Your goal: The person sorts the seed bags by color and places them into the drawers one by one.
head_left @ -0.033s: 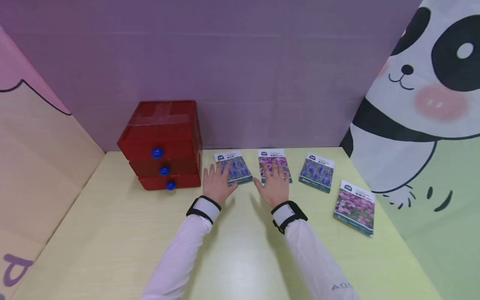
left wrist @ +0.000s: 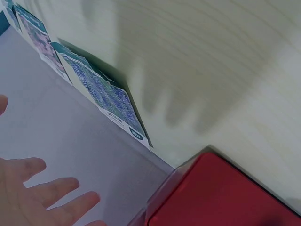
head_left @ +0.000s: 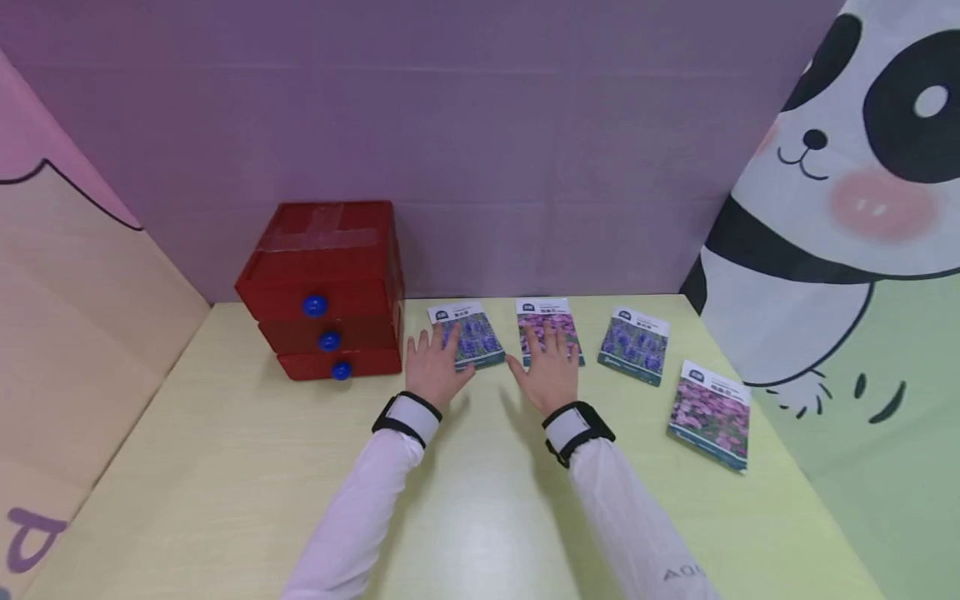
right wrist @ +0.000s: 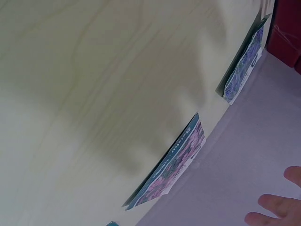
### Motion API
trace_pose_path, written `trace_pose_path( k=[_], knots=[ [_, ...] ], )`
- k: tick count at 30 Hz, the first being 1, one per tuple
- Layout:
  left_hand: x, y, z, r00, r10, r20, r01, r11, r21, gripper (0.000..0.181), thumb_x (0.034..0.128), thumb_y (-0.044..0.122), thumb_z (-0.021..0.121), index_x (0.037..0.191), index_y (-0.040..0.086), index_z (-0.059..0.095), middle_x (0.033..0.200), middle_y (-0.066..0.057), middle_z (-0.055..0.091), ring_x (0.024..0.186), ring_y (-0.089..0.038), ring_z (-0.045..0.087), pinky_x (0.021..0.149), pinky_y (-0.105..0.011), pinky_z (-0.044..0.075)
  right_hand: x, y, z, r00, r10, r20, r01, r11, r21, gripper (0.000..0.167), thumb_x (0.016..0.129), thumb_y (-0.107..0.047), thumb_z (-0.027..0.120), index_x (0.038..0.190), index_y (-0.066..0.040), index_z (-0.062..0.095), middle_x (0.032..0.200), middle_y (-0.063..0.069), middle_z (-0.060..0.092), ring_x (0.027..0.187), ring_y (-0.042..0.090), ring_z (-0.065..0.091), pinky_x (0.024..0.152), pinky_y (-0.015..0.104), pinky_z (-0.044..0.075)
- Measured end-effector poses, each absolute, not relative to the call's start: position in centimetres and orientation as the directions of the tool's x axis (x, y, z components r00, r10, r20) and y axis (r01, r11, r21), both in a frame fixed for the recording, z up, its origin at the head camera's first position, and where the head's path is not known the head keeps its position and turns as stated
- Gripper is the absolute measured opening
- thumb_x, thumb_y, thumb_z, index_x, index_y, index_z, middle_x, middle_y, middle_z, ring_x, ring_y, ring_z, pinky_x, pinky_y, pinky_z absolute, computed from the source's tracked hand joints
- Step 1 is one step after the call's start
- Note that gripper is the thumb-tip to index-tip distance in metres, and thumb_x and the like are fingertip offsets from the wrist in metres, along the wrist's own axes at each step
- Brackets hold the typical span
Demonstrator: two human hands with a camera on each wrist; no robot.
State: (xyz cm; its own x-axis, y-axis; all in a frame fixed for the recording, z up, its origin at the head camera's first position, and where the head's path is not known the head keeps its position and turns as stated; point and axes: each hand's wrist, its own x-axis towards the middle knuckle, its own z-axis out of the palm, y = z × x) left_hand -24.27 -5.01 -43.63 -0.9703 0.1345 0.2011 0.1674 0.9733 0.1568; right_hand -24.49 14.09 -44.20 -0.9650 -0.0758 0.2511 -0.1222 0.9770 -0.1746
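My left hand [head_left: 432,365], fingers spread and straight, hovers in front of a seed packet with purple-blue flowers [head_left: 480,337], partly covering it in the head view. That same packet [left wrist: 106,92] stands clear of the fingers in the left wrist view. My right hand [head_left: 550,375], also with spread fingers, is over the lower part of a packet with pink flowers [head_left: 534,314]. In the right wrist view the pink packet [right wrist: 171,167] lies apart from the fingertips [right wrist: 270,202]. Both hands cast shadows on the table and hold nothing.
Left of the hands stands a red drawer box [head_left: 318,267] with three blue knobs. Another purple-blue packet [head_left: 634,344] and another pink one [head_left: 710,414] lie to the right on the pale wooden table [head_left: 225,483]. A purple backdrop [head_left: 480,150] rises behind.
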Motion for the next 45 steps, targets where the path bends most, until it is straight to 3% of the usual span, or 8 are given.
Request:
trace_pose_path(
  k=[11,19,26,34,45],
  knots=[
    [-24.2,-5.4,-43.2,-0.966,0.131,0.221,0.171,0.970,0.172,0.075,0.0789,0.050,0.061,0.140,0.014,0.037,0.136,-0.020,0.045,0.121,-0.038,0.045,0.104,-0.050,0.033,-24.4,13.7,-43.6,-0.960,-0.101,0.260,-0.162,0.961,-0.225,0.068,0.089,-0.052,0.047,0.140,-0.008,0.035,0.143,0.023,0.033,0.133,0.039,0.029,0.110,0.054,0.020],
    [-24.3,-5.7,-42.4,-0.955,0.140,0.263,0.203,0.952,0.227,0.074,0.0801,0.049,0.062,0.139,0.010,0.038,0.133,-0.022,0.048,0.115,-0.037,0.051,0.100,-0.048,0.038,-24.2,13.0,-43.1,-0.959,-0.081,0.271,-0.190,0.895,-0.403,0.077,0.087,-0.052,0.052,0.141,-0.002,0.031,0.143,0.025,0.032,0.131,0.042,0.031,0.108,0.052,0.026],
    [-24.1,-5.9,-40.6,-0.956,0.126,0.265,0.226,0.893,0.389,0.074,0.0822,0.045,0.062,0.140,0.007,0.035,0.133,-0.022,0.048,0.116,-0.036,0.051,0.095,-0.045,0.044,-24.1,12.2,-42.1,-0.962,-0.070,0.266,-0.206,0.824,-0.528,0.080,0.086,-0.053,0.052,0.141,0.001,0.028,0.145,0.023,0.029,0.131,0.039,0.033,0.104,0.050,0.033],
    [-23.9,-6.6,-37.9,-0.962,0.110,0.249,0.229,0.825,0.517,0.076,0.0836,0.045,0.061,0.142,0.007,0.030,0.139,-0.019,0.043,0.123,-0.034,0.045,0.098,-0.047,0.042,-23.8,11.5,-40.9,-0.977,-0.057,0.205,-0.180,0.735,-0.654,0.085,0.086,-0.056,0.051,0.143,0.000,0.023,0.146,0.023,0.027,0.133,0.038,0.029,0.109,0.050,0.026],
    [-23.5,-7.5,-34.4,-0.961,0.086,0.262,0.247,0.694,0.676,0.075,0.0859,0.047,0.057,0.144,0.011,0.026,0.144,-0.012,0.037,0.126,-0.030,0.043,0.101,-0.046,0.039,-23.4,10.6,-39.6,-0.980,-0.049,0.191,-0.175,0.668,-0.723,0.082,0.085,-0.053,0.054,0.142,0.000,0.026,0.144,0.023,0.031,0.132,0.036,0.032,0.109,0.048,0.027]
  ],
)
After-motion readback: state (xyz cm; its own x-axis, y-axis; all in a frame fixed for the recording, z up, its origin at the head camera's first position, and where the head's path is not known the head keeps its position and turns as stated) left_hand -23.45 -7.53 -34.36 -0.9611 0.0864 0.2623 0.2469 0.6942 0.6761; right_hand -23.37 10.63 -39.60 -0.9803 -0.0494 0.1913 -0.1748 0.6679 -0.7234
